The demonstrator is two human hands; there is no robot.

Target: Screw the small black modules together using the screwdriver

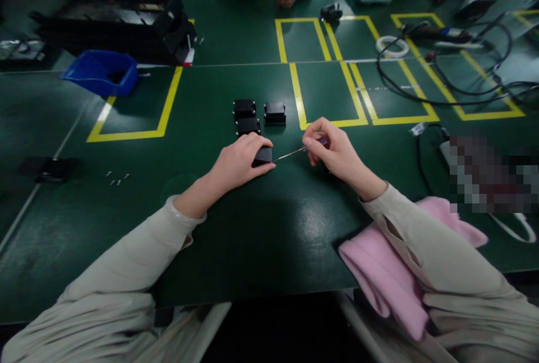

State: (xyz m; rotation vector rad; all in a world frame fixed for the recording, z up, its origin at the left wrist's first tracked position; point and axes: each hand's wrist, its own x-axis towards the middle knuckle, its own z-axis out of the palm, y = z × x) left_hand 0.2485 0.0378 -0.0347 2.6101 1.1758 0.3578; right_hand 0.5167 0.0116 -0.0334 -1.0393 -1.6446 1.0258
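2 hands at work | left hand [238,162] pressed over small matte black plastic box [263,155] on smooth green table [261,228] | right hand [332,150] pinching thin steel screwdriver [295,152], tip at box | 3 similar black boxes [257,114] just beyond | no legible writing

small black box [263,155] — on table, thin screwdriver [295,153] touching

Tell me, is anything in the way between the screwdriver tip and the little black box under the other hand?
Nothing visible. The right hand holds the screwdriver, whose thin shaft runs straight to the black box held down by the left hand. The other black boxes sit behind, clear of that line.
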